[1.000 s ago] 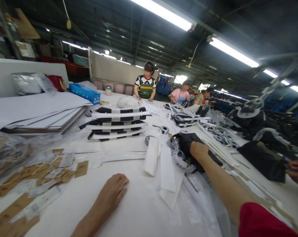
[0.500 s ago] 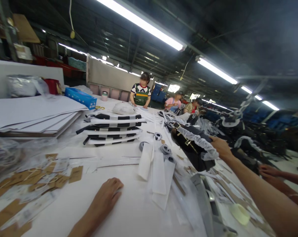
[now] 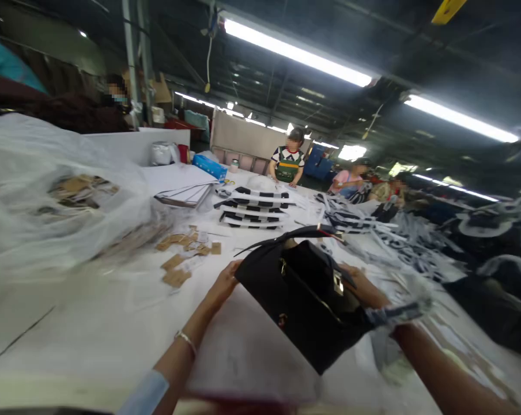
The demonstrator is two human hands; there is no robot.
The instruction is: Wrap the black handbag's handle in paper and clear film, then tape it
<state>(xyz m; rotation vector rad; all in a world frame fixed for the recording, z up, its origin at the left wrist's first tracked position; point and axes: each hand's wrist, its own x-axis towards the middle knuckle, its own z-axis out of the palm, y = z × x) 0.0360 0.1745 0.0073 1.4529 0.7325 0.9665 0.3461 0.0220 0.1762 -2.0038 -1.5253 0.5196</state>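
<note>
A black handbag [image 3: 295,300] with gold-coloured metal fittings is held tilted above the white table, its top side gaping. My left hand [image 3: 226,282] grips the bag's left edge, the fingers partly hidden behind it. On the far right side, my right hand [image 3: 363,288] is closed on the bag near a shiny clasp [image 3: 338,283]. A strap wrapped in clear plastic [image 3: 399,313] sticks out over my right wrist. The bag's black handle [image 3: 304,232] arches along its far side.
Brown paper tags [image 3: 177,266] lie left of the bag. A large clear plastic bag [image 3: 126,230] stands further left. Beyond are black-and-white straps [image 3: 256,208], white sheets [image 3: 178,183] and a blue box [image 3: 209,167]. Co-workers [image 3: 289,161] sit along the far side; black goods [image 3: 494,305] lie right.
The handbag has come from the right to in front of me and turned. My left hand has left the table and taken hold of it. The view has swung left.
</note>
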